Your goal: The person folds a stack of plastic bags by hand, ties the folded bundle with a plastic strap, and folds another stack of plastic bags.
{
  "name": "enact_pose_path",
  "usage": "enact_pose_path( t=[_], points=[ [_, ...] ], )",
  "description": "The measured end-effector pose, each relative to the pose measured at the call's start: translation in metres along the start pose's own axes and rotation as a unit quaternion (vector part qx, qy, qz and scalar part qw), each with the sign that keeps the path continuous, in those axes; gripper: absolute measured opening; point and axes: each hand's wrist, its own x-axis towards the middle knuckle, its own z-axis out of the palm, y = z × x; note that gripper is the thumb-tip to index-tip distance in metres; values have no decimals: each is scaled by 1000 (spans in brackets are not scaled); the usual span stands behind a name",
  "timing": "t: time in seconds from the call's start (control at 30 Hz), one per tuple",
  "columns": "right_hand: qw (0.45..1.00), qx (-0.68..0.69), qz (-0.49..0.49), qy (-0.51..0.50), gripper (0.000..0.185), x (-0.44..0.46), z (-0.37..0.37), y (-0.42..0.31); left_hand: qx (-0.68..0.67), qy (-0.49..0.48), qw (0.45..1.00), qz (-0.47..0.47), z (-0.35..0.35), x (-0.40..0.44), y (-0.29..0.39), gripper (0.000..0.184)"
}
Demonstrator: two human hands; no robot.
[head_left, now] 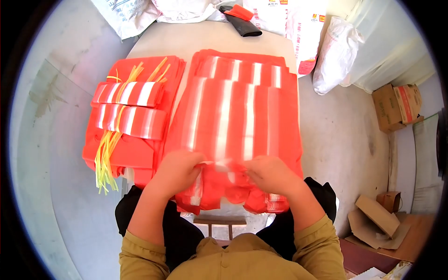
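Observation:
A stack of red-and-white striped plastic bags covers the middle of the table, its near end crumpled over the front edge. My left hand is closed, pinching the near part of the top bag. Opposite it, my right hand also pinches that bag, with a short, blurred stretch of it between the two hands. To the left lies a second red pile. Two folded striped bundles rest on that pile, with a bunch of yellow-green ties lying across them.
White printed sacks line the table's far side, near a black-and-red item. Another white sack stands at the back right. Cardboard boxes sit by the right wall, and an opened carton lies at the lower right.

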Motion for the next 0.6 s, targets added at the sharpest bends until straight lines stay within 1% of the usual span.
enact_pose_path(
  t=[0.03,0.07,0.13,0.17,0.23,0.27,0.33,0.37,0.43,0.47,0.53,0.6],
  points=[
    [997,18,19,-70,23,-3,-6,1,-42,-20,999,-17,-3,-4,0,21],
    [995,60,21,-79,19,-7,-7,7,-84,-41,995,-35,-6,-8,0,22],
    [985,144,25,-94,16,-11,-9,15,-105,-77,989,-68,-15,-11,4,26],
    [978,166,57,-115,16,-9,-13,16,-115,-95,985,-84,-18,-12,6,28],
    [958,212,118,-155,18,-5,-21,12,-114,-77,987,-82,-18,-14,4,27],
    [963,218,91,-130,18,-5,-16,17,-113,-68,988,-83,-18,-16,3,26],
    [970,229,32,-82,19,-3,-7,24,-36,-23,998,-42,-16,-20,1,24],
    [975,203,33,-77,17,-5,-8,23,2,-1,1000,-23,-13,-23,-1,23],
    [986,150,35,-70,15,-11,-15,14,20,40,999,5,-6,-26,-6,20],
    [995,88,23,-42,15,-15,-13,9,28,62,998,19,-4,-28,-9,19],
    [999,-38,0,13,20,-27,-3,-1,44,71,996,34,-5,-33,-15,23],
    [996,-36,-43,74,27,-37,9,-12,45,60,996,50,-7,-39,-25,29]
  ],
)
